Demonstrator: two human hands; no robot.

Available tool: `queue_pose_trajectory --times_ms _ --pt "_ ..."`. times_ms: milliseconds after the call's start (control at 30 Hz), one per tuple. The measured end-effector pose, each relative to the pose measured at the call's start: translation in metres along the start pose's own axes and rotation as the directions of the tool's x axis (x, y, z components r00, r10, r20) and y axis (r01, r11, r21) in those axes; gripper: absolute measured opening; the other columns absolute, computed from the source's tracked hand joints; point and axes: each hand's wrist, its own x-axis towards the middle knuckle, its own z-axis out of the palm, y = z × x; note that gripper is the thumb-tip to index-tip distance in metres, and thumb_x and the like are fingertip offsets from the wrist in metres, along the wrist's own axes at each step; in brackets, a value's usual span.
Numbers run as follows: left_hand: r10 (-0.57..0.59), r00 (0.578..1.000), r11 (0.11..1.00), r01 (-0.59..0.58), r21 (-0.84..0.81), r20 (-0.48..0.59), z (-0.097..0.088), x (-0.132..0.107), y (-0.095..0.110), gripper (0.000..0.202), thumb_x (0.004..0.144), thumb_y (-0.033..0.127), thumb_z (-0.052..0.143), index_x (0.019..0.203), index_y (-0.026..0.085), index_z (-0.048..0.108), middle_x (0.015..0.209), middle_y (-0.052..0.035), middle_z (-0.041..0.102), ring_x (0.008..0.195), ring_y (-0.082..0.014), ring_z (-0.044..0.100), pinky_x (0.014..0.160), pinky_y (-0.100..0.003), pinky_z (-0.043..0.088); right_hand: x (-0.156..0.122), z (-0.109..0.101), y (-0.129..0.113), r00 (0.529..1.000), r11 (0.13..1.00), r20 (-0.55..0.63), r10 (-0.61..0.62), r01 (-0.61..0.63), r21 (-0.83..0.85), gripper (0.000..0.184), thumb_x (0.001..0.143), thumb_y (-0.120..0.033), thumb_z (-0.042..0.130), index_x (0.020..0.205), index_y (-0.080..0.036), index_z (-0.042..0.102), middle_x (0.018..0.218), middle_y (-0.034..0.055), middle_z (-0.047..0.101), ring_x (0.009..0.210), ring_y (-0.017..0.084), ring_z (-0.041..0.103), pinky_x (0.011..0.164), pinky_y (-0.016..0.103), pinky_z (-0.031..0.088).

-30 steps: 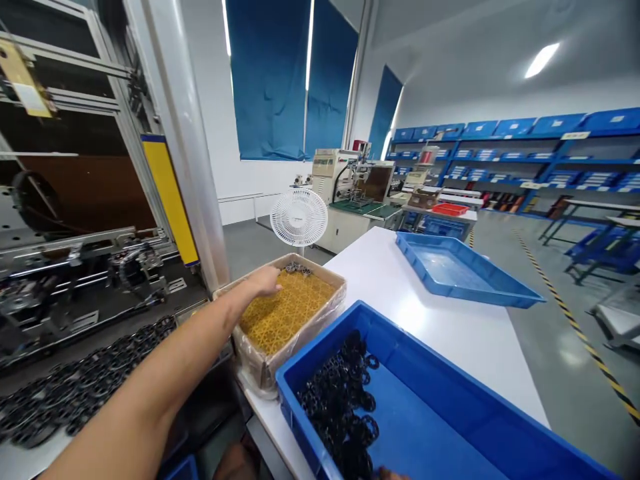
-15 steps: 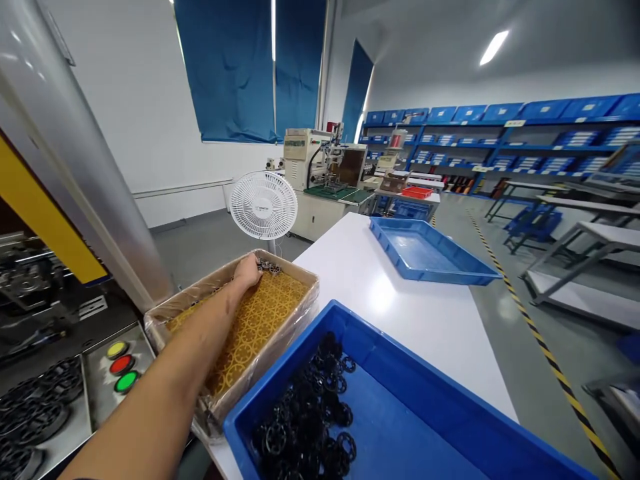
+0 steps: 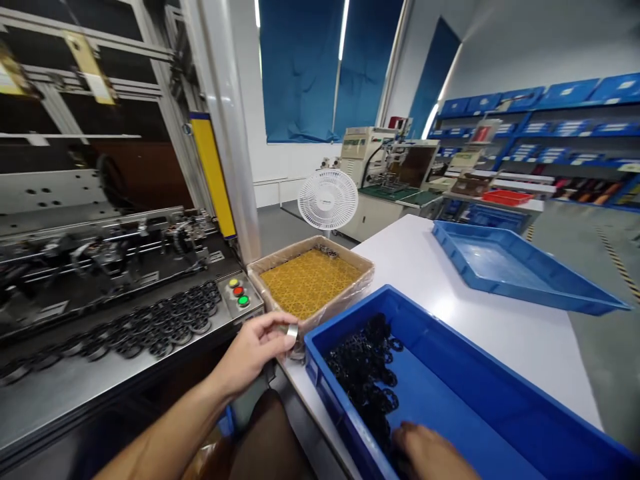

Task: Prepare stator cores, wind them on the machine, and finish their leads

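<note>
picking parts, seemingly: left hand [image 3: 253, 350] pinches a metal ring [image 3: 292, 333]; right hand [image 3: 431, 452], grip unclear, likely must next separate black wheels [image 3: 356, 371].

White table [image 3: 425, 283] carrying a carton [image 3: 345, 297], two blue trays [image 3: 465, 367]
</note>
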Motion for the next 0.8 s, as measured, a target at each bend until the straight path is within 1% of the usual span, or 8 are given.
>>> queue_pose_trajectory --times_ms 100,200,267,333,400,467,600,800 --pt "-0.044 0.995 0.985 0.029 -0.171 -0.085 -0.002 -0.057 -0.017 0.031 0.084 0.033 0.063 0.11 0.016 0.065 0.111 -0.0117 0.068 0.064 -0.0094 0.061 0.06 -0.024 0.049 -0.001 -0.044 -0.025 0.967 0.989 -0.207 -0.148 0.148 -0.014 0.029 0.085 -0.015 0.048 0.102 -0.013 0.072 0.099 0.0165 0.072 0.094 0.028 0.069 0.086 0.037 0.053" --pt "-0.049 0.993 0.957 0.014 -0.289 -0.112 0.003 -0.087 -0.021 0.036 0.076 0.028 0.073 0.11 0.019 0.065 0.116 -0.0101 0.068 0.077 -0.0117 0.065 0.07 -0.024 0.053 -0.011 -0.082 -0.068 0.836 0.93 -0.453 -0.31 0.365 0.037 0.028 0.09 -0.02 0.048 0.107 -0.012 0.069 0.097 0.0144 0.07 0.09 0.025 0.067 0.083 0.039 0.053" --pt "-0.027 0.993 0.93 -0.018 -0.368 -0.116 0.011 -0.101 -0.018 0.044 0.067 0.021 0.082 0.108 0.02 0.067 0.115 -0.0088 0.07 0.087 -0.016 0.068 0.078 -0.026 0.055 -0.023 -0.091 -0.099 0.731 0.841 -0.558 -0.392 0.531 0.105 0.019 0.09 -0.02 0.052 0.099 -0.017 0.069 0.094 0.0093 0.068 0.086 0.02 0.065 0.08 0.033 0.052" --pt "-0.009 0.992 0.913 -0.043 -0.406 -0.126 0.019 -0.113 -0.014 0.046 0.061 0.015 0.085 0.104 0.021 0.07 0.109 -0.0074 0.073 0.088 -0.017 0.07 0.08 -0.026 0.056 -0.038 -0.084 -0.124 0.622 0.738 -0.658 -0.425 0.659 0.147 0.009 0.088 -0.015 0.057 0.09 -0.018 0.066 0.091 0.0066 0.065 0.084 0.017 0.063 0.075 0.029 0.051" --pt "-0.002 0.994 0.92 -0.042 -0.39 -0.113 0.028 -0.124 -0.011 0.044 0.061 0.012 0.086 0.102 0.022 0.072 0.103 -0.0057 0.076 0.082 -0.0158 0.072 0.077 -0.025 0.058 -0.05 -0.068 -0.139 0.521 0.651 -0.722 -0.456 0.748 0.128 0.006 0.083 -0.012 0.063 0.085 -0.018 0.062 0.088 0.0055 0.061 0.08 0.015 0.06 0.07 0.027 0.051" --pt "0.004 0.998 0.928 -0.028 -0.371 -0.065 0.036 -0.131 -0.01 0.043 0.061 0.011 0.085 0.101 0.023 0.074 0.103 -0.0049 0.077 0.083 -0.0174 0.073 0.079 -0.026 0.059 -0.059 -0.052 -0.145 0.453 0.602 -0.735 -0.505 0.795 0.077 0.009 0.08 -0.011 0.067 0.082 -0.017 0.06 0.084 0.0045 0.058 0.076 0.014 0.058 0.065 0.026 0.05" --pt "0.017 1.0 0.934 -0.009 -0.358 0.018 0.047 -0.136 -0.011 0.043 0.062 0.012 0.085 0.102 0.023 0.075 0.102 -0.0058 0.077 0.091 -0.0222 0.074 0.083 -0.028 0.06 -0.064 -0.038 -0.143 0.407 0.578 -0.709 -0.576 0.816 -0.002 0.01 0.079 -0.011 0.065 0.085 -0.017 0.06 0.084 0.0052 0.057 0.076 0.015 0.057 0.063 0.026 0.049" --pt "0.035 0.999 0.926 -0.028 -0.376 0.011 0.05 -0.138 -0.012 0.042 0.062 0.013 0.084 0.102 0.022 0.075 0.1 -0.0073 0.078 0.088 -0.0227 0.075 0.081 -0.027 0.06 -0.057 -0.035 -0.145 0.345 0.561 -0.688 -0.638 0.821 -0.108 0.01 0.08 -0.008 0.06 0.087 -0.016 0.06 0.084 0.0065 0.058 0.078 0.015 0.058 0.064 0.025 0.05"
